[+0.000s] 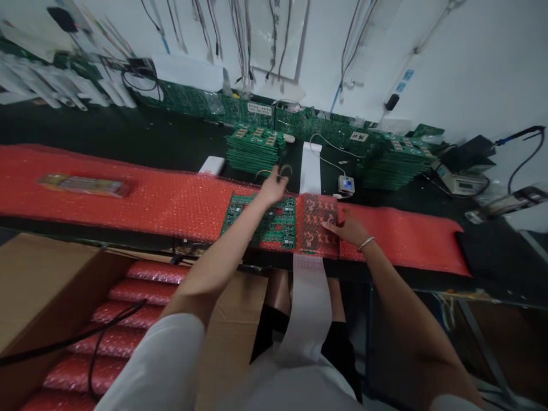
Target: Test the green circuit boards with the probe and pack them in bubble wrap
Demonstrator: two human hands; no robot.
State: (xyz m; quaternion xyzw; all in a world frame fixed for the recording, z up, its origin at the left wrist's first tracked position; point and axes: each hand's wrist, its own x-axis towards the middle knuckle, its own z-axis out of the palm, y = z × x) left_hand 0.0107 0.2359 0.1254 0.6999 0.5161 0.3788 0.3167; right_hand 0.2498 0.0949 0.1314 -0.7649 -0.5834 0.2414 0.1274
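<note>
A green circuit board panel point(280, 228) lies face up on a long strip of red bubble wrap point(171, 200). Just right of it, a brownish-looking board panel point(319, 225) shows through a layer of red wrap. My right hand point(353, 228) rests at this covered panel's right side, thumb and fingers apart, the thumb on the wrap. Above the uncovered panel, my left hand point(274, 187) reaches toward a stack of green boards point(252, 151). Thin curved shapes show by its blurred fingers; whether it holds anything is unclear. White paper-like strip point(310, 297) hangs toward my lap.
Another board stack point(396, 162) stands right of a small display device point(346, 185). A white box point(212, 165) sits behind the wrap, and a flat packet point(83, 185) lies on it. Below left, a carton point(47, 285) holds several red bubble-wrapped rolls. Cables hang along the wall.
</note>
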